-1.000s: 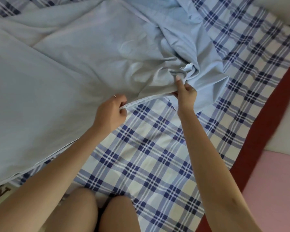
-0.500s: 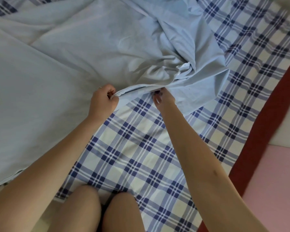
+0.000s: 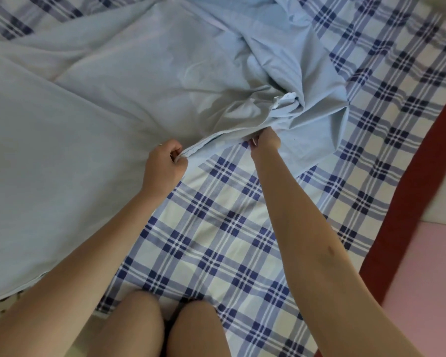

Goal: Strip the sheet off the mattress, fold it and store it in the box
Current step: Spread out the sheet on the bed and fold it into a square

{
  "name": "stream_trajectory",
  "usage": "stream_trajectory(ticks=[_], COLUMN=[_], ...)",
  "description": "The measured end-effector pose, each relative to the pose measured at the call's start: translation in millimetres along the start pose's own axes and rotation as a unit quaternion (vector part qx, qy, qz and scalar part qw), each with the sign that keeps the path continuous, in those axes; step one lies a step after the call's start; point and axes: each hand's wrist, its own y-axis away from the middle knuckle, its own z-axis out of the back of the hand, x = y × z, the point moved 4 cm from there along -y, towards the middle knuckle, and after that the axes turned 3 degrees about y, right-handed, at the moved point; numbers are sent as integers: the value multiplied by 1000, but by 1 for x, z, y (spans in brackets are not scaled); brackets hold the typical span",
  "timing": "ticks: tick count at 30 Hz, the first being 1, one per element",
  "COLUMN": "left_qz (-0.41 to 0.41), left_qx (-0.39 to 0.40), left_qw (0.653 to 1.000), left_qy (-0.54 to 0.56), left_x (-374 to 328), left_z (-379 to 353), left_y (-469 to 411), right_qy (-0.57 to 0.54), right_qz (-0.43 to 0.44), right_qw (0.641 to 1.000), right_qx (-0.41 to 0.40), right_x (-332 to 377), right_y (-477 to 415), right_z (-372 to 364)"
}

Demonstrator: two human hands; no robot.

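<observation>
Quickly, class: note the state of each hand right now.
Left hand: closed, gripping the hem of the light blue fabric sheet.
Right hand: closed, pinching the same hem.

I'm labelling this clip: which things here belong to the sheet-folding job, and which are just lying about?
In the job: light blue sheet; left hand and right hand, both gripping its hem.
Just lying about: checked cover underneath; red strip; pink surface beside it.
</observation>
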Motion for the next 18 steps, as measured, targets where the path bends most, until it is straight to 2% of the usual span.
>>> stream_trajectory(ticks=[3,5,7,12,16,18], left_qz=[-2,0,-27,-134,-113,-96], left_qx=[7,10,20,169,284,297], left_qw=[1000,1000,999,969,930,920], left_qy=[-10,-14,-29,-121,-203,-238], left_x=[1,1,-2,-9,9,20], left_z=[-3,-5,-9,-40,-75,-83], left_y=[0,2,6,34,61,64], right_qy=[118,148,134,64,172,243], right_qz=[93,140,144,98,131,146], right_qw=[983,971,972,983,964,946], right_qx=[-102,-125,-126,-138,-155,-156], right_x=[1,4,8,13,8,2], right_y=[-4,-4,-3,-3,-13,-18], right_z=[24,37,48,97,118,121])
